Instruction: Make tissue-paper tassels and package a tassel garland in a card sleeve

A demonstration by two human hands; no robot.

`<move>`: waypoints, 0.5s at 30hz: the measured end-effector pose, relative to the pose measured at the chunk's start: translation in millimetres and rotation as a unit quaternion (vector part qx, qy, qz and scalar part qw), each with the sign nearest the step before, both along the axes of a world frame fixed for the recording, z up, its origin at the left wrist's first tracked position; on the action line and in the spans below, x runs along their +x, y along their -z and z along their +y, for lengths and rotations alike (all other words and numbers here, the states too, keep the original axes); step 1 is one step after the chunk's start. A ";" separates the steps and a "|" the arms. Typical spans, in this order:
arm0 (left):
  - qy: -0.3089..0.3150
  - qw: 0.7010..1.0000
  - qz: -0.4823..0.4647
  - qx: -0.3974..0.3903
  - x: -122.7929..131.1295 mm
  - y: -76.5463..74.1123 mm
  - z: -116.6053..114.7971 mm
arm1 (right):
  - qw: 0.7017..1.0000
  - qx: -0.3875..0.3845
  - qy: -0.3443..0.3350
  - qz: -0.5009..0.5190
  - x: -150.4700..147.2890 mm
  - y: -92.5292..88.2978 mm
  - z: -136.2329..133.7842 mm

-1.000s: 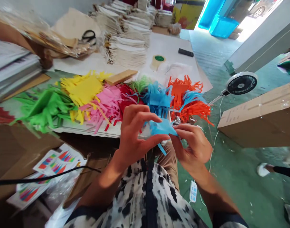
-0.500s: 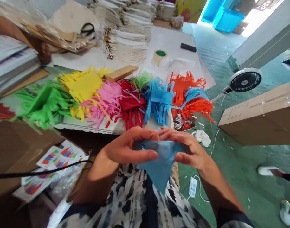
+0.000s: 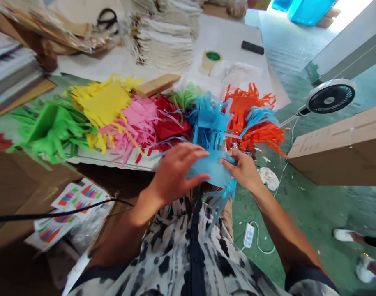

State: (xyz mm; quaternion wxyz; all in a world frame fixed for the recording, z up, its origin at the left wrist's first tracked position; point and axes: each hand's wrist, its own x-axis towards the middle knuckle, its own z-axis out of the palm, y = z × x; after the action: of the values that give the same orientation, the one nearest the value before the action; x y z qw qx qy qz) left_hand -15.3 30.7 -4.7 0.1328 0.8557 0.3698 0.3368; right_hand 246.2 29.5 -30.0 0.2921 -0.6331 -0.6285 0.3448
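Observation:
A piece of blue tissue paper [image 3: 217, 172] with cut fringe strips hangs in front of my body, just off the table's front edge. My right hand [image 3: 245, 170] pinches its right side between thumb and fingers. Over its left part hovers my left hand [image 3: 178, 174], thumb and fingers spread apart; it is slightly blurred, and I cannot tell whether it touches the paper. Behind my hands lie fringed paper bundles in a row: green [image 3: 54, 127], yellow [image 3: 106, 102], pink [image 3: 140, 115], dark red [image 3: 172, 119], blue [image 3: 208, 115] and orange [image 3: 245, 105].
On the table [image 3: 226, 33] are a tape roll [image 3: 211, 61], a black bar-shaped object [image 3: 252, 47], scissors [image 3: 107, 20], a wooden block [image 3: 158, 84] and stacked pale bundles [image 3: 166, 41]. To the right stand a fan [image 3: 331, 98], a carton [image 3: 338, 152] and a power strip [image 3: 248, 235].
The blue paper has gone from a folded, pointed shape between both hands to a spread sheet with fringe strips showing. My left hand has loosened and opened; both hands have moved slightly up.

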 end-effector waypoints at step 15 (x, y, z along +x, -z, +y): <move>0.057 0.994 0.092 0.012 26.1 58.3 -40.9 | 0.921 0.154 -0.234 -0.272 -1.0 2.7 -70.4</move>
State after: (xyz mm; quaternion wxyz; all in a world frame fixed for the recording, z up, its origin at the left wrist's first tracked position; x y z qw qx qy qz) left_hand 10.8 -10.2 -63.0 0.1072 0.9040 0.3275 0.2531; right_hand 245.3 -40.9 -32.7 0.1145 -0.4847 -0.8592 0.1171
